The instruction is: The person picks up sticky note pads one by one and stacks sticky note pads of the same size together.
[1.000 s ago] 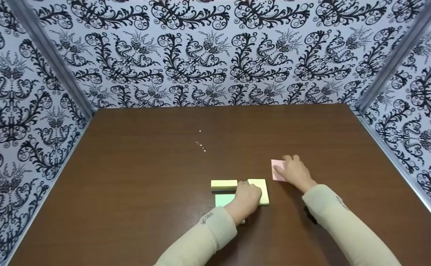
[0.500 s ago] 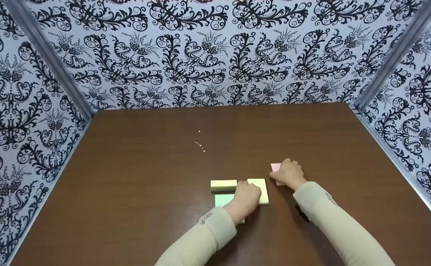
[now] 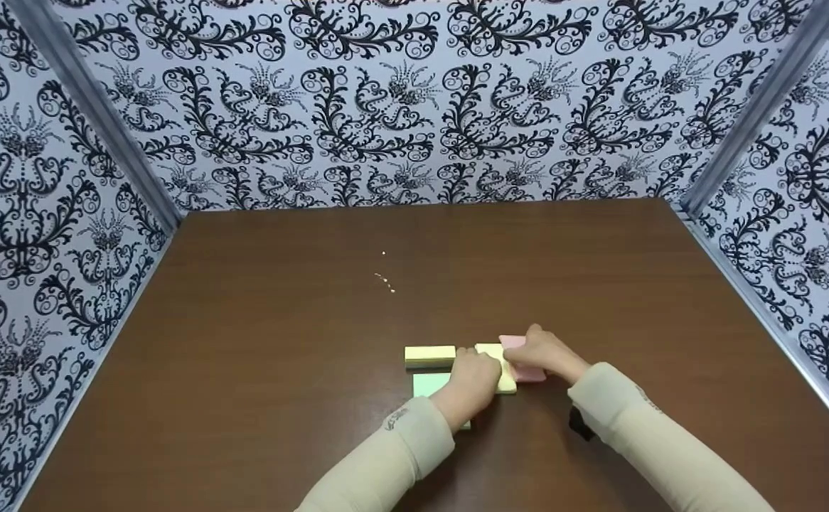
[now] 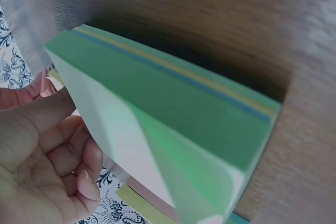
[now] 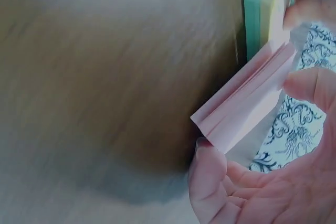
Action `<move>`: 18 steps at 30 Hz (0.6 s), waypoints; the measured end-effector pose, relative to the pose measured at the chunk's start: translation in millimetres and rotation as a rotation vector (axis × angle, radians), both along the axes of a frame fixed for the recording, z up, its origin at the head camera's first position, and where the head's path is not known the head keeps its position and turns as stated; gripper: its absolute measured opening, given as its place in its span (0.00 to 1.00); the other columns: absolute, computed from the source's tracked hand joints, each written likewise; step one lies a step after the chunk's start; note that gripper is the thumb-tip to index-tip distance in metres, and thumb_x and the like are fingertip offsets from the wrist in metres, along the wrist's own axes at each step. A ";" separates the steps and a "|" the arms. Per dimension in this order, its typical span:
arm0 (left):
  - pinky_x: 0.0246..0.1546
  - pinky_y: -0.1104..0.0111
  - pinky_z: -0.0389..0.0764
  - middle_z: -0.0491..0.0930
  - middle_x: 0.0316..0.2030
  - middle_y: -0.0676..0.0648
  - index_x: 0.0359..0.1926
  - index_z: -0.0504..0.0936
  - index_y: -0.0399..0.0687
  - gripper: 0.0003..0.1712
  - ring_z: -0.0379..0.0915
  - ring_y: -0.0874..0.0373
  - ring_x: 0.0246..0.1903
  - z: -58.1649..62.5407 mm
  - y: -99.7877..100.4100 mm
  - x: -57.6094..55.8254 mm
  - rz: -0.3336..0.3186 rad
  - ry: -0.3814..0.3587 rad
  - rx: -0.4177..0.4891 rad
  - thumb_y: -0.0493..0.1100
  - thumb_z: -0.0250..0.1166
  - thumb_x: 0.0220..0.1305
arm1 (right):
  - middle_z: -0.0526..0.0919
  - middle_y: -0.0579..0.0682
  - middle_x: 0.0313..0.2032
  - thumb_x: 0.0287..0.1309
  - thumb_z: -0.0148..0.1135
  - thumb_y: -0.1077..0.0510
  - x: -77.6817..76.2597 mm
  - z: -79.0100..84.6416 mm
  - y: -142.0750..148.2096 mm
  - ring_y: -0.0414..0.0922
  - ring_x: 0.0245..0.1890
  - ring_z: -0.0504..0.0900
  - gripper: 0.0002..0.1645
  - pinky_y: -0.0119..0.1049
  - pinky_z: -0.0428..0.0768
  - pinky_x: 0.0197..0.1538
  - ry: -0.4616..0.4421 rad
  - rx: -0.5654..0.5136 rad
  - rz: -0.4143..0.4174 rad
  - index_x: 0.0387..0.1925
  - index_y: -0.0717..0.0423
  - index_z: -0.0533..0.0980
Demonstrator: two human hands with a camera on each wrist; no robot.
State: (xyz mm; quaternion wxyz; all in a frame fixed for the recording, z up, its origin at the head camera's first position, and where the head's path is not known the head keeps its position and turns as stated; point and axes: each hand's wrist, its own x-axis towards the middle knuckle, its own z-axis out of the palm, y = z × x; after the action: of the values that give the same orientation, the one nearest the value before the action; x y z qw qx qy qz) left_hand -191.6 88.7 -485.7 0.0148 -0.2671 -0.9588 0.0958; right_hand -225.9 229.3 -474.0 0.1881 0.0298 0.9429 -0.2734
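My left hand point(image 3: 473, 380) holds a pale yellow sticky note pad point(image 3: 506, 382) at its left edge, its fingers curled over it. In the right wrist view this pad shows a green layer point(image 5: 253, 19) under the yellow. My right hand point(image 3: 544, 353) pinches a pink sticky note pad point(image 5: 244, 98) between thumb and fingers; the pad is tilted, its sheets fanning apart. In the head view the pink pad point(image 3: 528, 374) meets the yellow pad's right side. Beneath my left wrist lies a green sticky note pad point(image 4: 157, 98), partly hidden, with blue and yellow stripes along its edge.
A yellow-topped block of notes point(image 3: 429, 355) sits just left of my left hand, behind the green pad. Small white specks point(image 3: 384, 281) mark the brown table point(image 3: 279, 306). Patterned walls point(image 3: 414, 107) enclose the back and sides.
My right hand has brought the pink pad left and toward me, up against the yellow pad, and tilted it. My left hand has stayed in place.
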 end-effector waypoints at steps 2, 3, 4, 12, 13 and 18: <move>0.36 0.69 0.69 0.81 0.29 0.55 0.28 0.82 0.56 0.07 0.74 0.60 0.32 -0.1 -1.1 -0.5 -0.005 0.007 0.000 0.42 0.58 0.58 | 0.71 0.61 0.37 0.43 0.55 0.51 1.2 -1.0 -4.1 0.48 0.30 0.70 0.40 0.37 0.71 0.32 -0.003 -0.008 -0.002 0.51 0.78 0.59; 0.36 0.69 0.69 0.81 0.30 0.55 0.28 0.82 0.56 0.07 0.74 0.60 0.32 -0.2 -1.9 -0.6 -0.009 0.010 -0.003 0.42 0.58 0.58 | 0.71 0.59 0.35 0.43 0.55 0.51 1.3 -2.0 -5.6 0.47 0.28 0.70 0.39 0.35 0.70 0.29 -0.003 -0.008 -0.005 0.50 0.77 0.60; 0.36 0.69 0.69 0.81 0.30 0.55 0.27 0.82 0.56 0.07 0.74 0.60 0.32 -0.1 -2.0 -0.8 -0.010 0.011 0.001 0.42 0.58 0.58 | 0.70 0.57 0.34 0.42 0.56 0.51 1.5 -2.4 -6.6 0.47 0.28 0.70 0.38 0.34 0.69 0.28 0.000 -0.007 -0.009 0.50 0.76 0.60; 0.36 0.69 0.69 0.82 0.30 0.56 0.30 0.83 0.57 0.05 0.74 0.60 0.34 0.8 0.6 -0.1 0.009 -0.007 -0.026 0.43 0.61 0.56 | 0.71 0.56 0.30 0.45 0.65 0.52 0.6 -5.1 -3.3 0.43 0.20 0.69 0.35 0.32 0.69 0.20 0.025 -0.029 -0.019 0.47 0.72 0.63; 0.36 0.69 0.69 0.82 0.30 0.56 0.30 0.83 0.57 0.04 0.74 0.60 0.33 0.6 0.6 0.1 0.008 -0.005 -0.030 0.43 0.61 0.55 | 0.71 0.56 0.29 0.45 0.66 0.53 0.8 -5.1 -3.1 0.43 0.20 0.69 0.34 0.32 0.70 0.19 0.027 -0.037 -0.025 0.46 0.71 0.63; 0.32 0.69 0.67 0.82 0.27 0.56 0.27 0.82 0.57 0.06 0.73 0.59 0.29 -0.7 -0.8 1.2 -0.007 0.025 -0.006 0.42 0.60 0.56 | 0.71 0.53 0.24 0.45 0.67 0.61 1.3 -4.8 -3.7 0.42 0.18 0.70 0.22 0.32 0.71 0.18 0.047 -0.059 -0.032 0.38 0.68 0.67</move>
State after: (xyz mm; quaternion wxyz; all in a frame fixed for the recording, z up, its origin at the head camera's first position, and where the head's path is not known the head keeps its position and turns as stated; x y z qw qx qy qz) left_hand -190.4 87.8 -486.4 0.0262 -0.2691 -0.9573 0.1019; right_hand -224.6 225.6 -478.8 0.1624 0.0330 0.9380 -0.3045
